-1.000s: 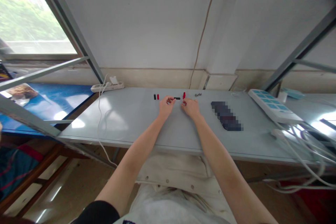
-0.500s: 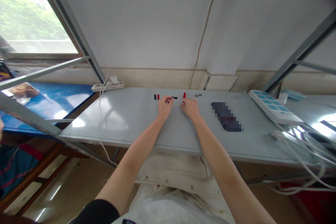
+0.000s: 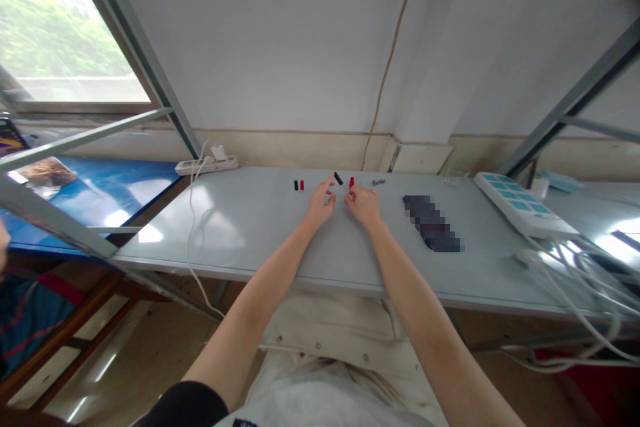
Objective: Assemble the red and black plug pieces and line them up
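Nr far edge of table (image 3: pixel 260 233), your L hand (image 3: pixel 319 207) was spread; R hand (image 3: pixel 364 205) apparently pinched black stick (image 3: pixel 339 179) by its near end, prob. to steady it.

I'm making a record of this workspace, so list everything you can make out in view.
Black cylinder: one, black, desk's back, left of centre
Red cylinder: one, red, beside it
Slim piece: one, black, slanted, back centre
Small piece: one, red, just right of that
Bits: several, dark grey, farther right
Pixelated item: one, dark, right of centre
Long power strip: one, white, back left
Large power strip: one, white and blue, right
Cables: several, white, both sides
Desk: one, grey, centre
Table: one, blue, left
Frame bars: several, grey, both sides
Wall cord: one, brown, upper centre
Window: one, green outside, upper left
Sleeve: one, black, bottom left
Left hand: one, bare, centre
Right hand: one, bare, beside it
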Motion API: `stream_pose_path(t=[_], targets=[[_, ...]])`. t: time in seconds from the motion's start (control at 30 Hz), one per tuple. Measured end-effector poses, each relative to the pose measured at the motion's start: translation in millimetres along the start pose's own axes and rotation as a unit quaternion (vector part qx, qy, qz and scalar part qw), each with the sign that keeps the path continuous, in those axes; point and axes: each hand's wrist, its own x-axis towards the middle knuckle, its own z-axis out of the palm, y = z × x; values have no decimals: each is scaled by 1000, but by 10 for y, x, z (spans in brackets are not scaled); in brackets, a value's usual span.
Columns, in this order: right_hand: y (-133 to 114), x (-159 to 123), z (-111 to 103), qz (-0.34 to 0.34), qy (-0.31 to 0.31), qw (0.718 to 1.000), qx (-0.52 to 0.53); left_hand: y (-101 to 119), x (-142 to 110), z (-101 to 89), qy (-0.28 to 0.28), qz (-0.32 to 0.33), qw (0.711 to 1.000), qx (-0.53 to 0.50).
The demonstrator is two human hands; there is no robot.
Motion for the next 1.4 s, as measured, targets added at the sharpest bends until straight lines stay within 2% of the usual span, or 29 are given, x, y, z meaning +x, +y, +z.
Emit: stream_pose_path(t=[0.13, 0.23, 0.3, 0.5, 0.83, 1.17, 1.33, 1.4], targets=[[7, 8, 27, 9, 5, 1000, 13, 0, -8, -29, -8, 60, 998, 32], [11, 15, 43, 15, 15, 999, 30, 10, -21, -23, -35, 121, 991, 53], [15, 18, 49, 19, 20, 999, 44, 14, -31, -6, -56, 137, 987, 61], [17, 18, 64, 35, 24, 995, 86, 37, -54, 3, -96, 134, 978, 130], [23, 24, 75, 33, 41, 994, 92, 151, -58, -43, -109, 129, 959, 227], [51, 30, 91, 43, 18, 994, 102, 194, -42, -42, -106, 132, 963, 207], [77, 31, 118, 43, -11, 992, 114, 181, 144, -41, -53, 108, 981, 151], [84, 33, 124, 43, -13, 992, 115, 184, 263, -62, -65, 94, 981, 155]])
